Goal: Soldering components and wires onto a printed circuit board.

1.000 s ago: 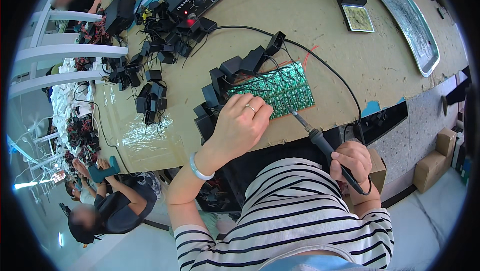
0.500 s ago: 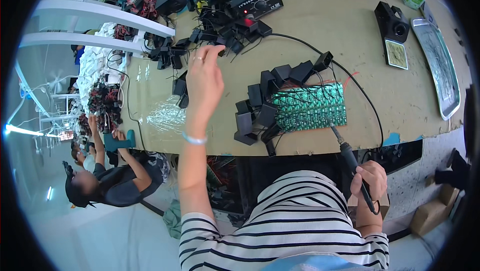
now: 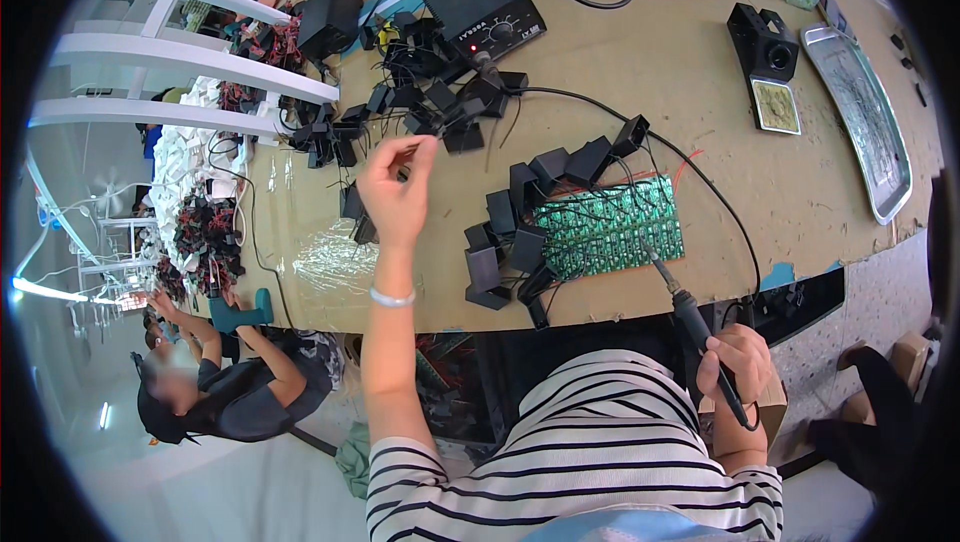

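My left hand (image 3: 398, 192) is raised over the table, thumb and fingertips pinched together beside the pile of small black boxes with wires (image 3: 440, 97). Whatever lies in the pinch, perhaps a thin wire, is too small to make out. In my right hand (image 3: 742, 367) is a soldering iron (image 3: 692, 320), gripped by its handle, with its tip pointing at the lower right part of a green circuit board panel (image 3: 610, 227). Several black boxes (image 3: 502, 212) stand in a curved row along the panel's left and far sides, their dark wires running onto it.
A black soldering station (image 3: 485, 12) sits at the back. On the right are an iron stand (image 3: 762, 47) with a sponge tray (image 3: 777, 107), and a long metal tray (image 3: 865, 132). Wire clippings (image 3: 335, 254) lie left of my forearm. A co-worker (image 3: 225, 382) sits at the left.
My left hand has drawn back toward me from the pile, its fingers now curled into a pinch. The right hand keeps its hold on the soldering iron. The whole view has shifted slightly.
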Motion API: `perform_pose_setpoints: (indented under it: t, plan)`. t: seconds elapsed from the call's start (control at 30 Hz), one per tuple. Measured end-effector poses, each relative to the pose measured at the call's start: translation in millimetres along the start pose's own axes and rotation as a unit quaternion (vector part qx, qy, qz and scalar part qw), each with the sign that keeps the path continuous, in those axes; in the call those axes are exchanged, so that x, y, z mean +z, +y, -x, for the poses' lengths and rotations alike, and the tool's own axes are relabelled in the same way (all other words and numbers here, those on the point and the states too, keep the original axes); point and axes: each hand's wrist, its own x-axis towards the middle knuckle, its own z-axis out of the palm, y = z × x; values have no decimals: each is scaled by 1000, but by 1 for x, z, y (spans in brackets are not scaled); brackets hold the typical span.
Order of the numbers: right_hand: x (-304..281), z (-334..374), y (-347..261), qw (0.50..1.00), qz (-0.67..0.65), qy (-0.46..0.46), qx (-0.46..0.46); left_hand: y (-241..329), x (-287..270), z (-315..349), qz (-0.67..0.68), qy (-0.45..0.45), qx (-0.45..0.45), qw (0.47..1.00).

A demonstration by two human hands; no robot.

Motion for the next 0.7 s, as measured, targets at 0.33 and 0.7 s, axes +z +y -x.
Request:
perform_pose_setpoints:
  t: [0.33, 0.7]
  plan:
    - [8, -11, -1, 999, -25, -23, -28, 38, -4, 22, 334, 119, -68, 933]
    - [2, -3, 1, 1000, -17, -17, -12, 92, -1, 14, -43, -66, 169, 982]
